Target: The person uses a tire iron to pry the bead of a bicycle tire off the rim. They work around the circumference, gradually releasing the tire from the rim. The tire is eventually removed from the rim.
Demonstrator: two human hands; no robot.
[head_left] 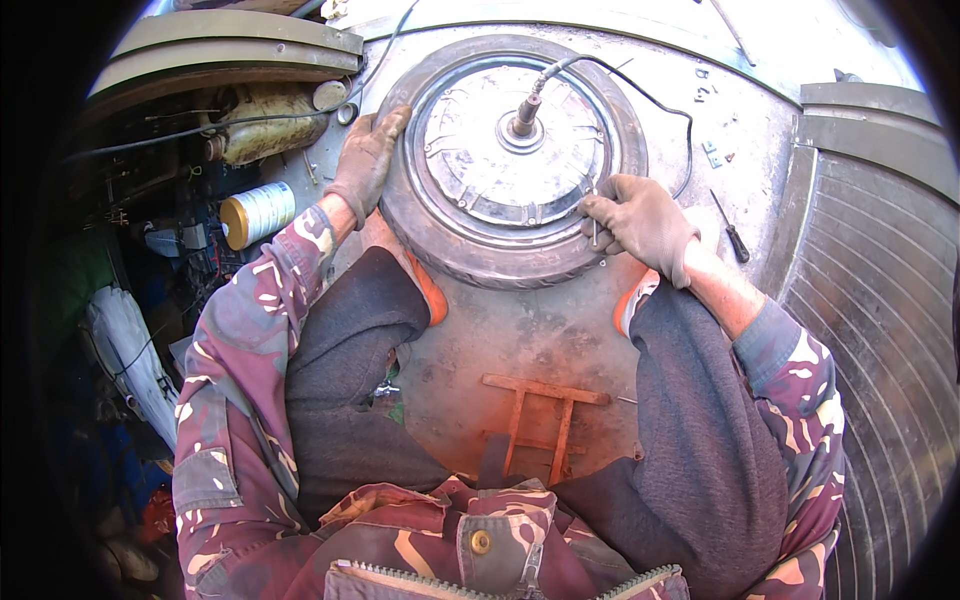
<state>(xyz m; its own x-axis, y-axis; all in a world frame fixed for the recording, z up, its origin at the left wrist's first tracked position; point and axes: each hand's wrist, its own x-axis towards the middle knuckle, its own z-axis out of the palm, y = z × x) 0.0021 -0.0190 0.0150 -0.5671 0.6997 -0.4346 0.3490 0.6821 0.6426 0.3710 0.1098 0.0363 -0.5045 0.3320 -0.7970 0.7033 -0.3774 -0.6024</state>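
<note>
Nearest, below both hands, were the camouflage jacket (500,540) and dark trousers (705,430), and an orange-red metal frame (545,389) lay on the floor between the legs. Farther up, the right hand (625,218), in a grey-brown glove, had its thumb and forefinger closed in a pinch on a thin metal piece (595,232), too small to identify. That pinch sat at the lower right of the wheel (505,175), in front of the tyre and the rim's edge. The left hand (370,155), gloved likewise, rested on the tyre's left side, across the wheel from the pinch, its fingers laid along the rubber rather than closed around it. The wheel lay flat, its hub shaft (525,115) pointing up, above and left of the pinch; a black cable (690,140) curved from the shaft to the right. Right of the pinching hand lay a dark-handled screwdriver (738,243). Left of the left hand was a yellow-and-white can (268,212). Farthest, above and right of the pinch, small greenish pieces (712,155) were scattered.
</note>
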